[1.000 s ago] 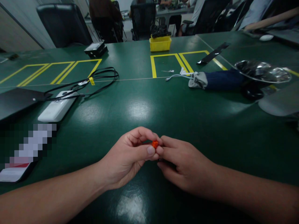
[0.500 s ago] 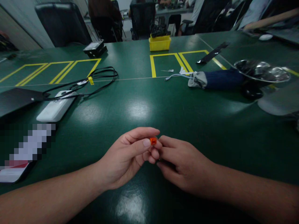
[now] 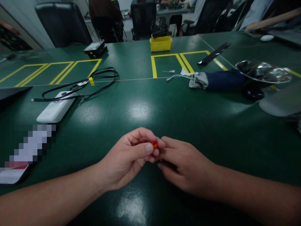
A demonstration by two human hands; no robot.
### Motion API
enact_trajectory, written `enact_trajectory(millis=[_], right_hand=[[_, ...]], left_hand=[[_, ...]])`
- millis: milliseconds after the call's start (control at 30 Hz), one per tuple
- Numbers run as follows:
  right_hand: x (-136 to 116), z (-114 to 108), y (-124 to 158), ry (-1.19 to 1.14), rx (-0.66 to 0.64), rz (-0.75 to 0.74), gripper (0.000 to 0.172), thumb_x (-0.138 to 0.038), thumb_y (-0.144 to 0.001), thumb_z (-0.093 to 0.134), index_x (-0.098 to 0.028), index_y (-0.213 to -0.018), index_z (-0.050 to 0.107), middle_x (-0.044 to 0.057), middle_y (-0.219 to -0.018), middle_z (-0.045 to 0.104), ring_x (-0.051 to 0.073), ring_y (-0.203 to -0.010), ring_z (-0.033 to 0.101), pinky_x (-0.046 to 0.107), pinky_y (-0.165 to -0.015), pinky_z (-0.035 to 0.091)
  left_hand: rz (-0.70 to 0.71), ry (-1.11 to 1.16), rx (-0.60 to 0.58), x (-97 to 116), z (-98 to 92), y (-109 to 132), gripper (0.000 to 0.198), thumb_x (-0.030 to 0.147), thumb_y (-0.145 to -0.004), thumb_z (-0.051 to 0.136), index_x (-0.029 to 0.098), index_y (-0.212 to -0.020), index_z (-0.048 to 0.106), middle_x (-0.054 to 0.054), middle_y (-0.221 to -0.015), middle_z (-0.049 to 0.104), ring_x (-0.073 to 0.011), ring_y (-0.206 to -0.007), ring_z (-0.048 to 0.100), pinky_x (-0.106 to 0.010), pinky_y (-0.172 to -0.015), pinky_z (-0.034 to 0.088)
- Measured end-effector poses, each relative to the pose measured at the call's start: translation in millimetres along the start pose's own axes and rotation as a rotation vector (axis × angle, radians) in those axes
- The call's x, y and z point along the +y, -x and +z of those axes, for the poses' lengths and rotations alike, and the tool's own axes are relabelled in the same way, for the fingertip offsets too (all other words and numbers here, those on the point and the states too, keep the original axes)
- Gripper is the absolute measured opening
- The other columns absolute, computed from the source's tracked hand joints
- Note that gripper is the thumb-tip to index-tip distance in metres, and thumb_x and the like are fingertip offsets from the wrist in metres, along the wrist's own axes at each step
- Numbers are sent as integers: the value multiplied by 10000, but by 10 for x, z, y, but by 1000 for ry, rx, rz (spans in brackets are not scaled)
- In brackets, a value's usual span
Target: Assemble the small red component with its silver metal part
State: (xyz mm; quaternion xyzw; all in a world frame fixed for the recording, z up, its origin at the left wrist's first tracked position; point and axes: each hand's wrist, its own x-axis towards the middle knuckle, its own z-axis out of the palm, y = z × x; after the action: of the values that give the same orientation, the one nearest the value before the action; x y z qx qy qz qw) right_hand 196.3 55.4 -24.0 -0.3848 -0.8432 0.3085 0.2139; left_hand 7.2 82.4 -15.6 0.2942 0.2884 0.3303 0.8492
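Low over the green table, my left hand [image 3: 128, 157] pinches a small orange plastic piece [image 3: 154, 144] between thumb and fingers. Only part of that piece shows, and its exact kind is too small to make out. My right hand [image 3: 183, 164] meets the left one, fingertips to fingertips, just right of the orange piece. Its fingers are bent together, and a tiny dark bit shows near its thumb; whatever they hold is mostly hidden.
At left lie a black cable [image 3: 103, 86], a white power bank [image 3: 56, 108] and a partly blurred phone [image 3: 16, 175]. To the right are a blue pouch [image 3: 223, 80] and a metal bowl [image 3: 263, 70]. A yellow bin [image 3: 161, 44] stands at the back; people sit beyond.
My left fingers have curled further over the orange piece, which has turned and dropped slightly. The right hand barely moved. At the left edge, a dark flat object has slid away leftward.
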Motion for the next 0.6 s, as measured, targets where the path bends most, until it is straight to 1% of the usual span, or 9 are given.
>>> enact_trajectory(millis=[200, 400, 600], right_hand=[[-5, -6, -3, -34, 18, -35, 238, -101, -797, 539, -194, -996, 630, 52, -999, 593, 171, -917, 557, 313, -818, 467], [-2, -2, -3, -32, 20, -41, 225, -98, -792, 546, -190, -979, 631, 51, -994, 601, 173, -920, 563, 313, -815, 474], [8, 5, 1, -30, 25, -35, 220, -104, -798, 540, -191, -978, 631, 53, -967, 601, 172, -898, 567, 315, -799, 480]], left_hand=[[5, -8, 13, -2, 9, -10, 233, 60, -780, 621, 153, -992, 650, -37, -778, 653, -91, -698, 605, -172, -631, 497], [-13, 9, 8, 8, 11, -13, 239, 53, -785, 611, 151, -998, 655, -39, -774, 663, -87, -676, 612, -153, -598, 495], [-22, 11, -6, 8, 4, -8, 243, 46, -789, 603, 151, -1002, 656, -50, -800, 678, -93, -701, 630, -148, -609, 505]])
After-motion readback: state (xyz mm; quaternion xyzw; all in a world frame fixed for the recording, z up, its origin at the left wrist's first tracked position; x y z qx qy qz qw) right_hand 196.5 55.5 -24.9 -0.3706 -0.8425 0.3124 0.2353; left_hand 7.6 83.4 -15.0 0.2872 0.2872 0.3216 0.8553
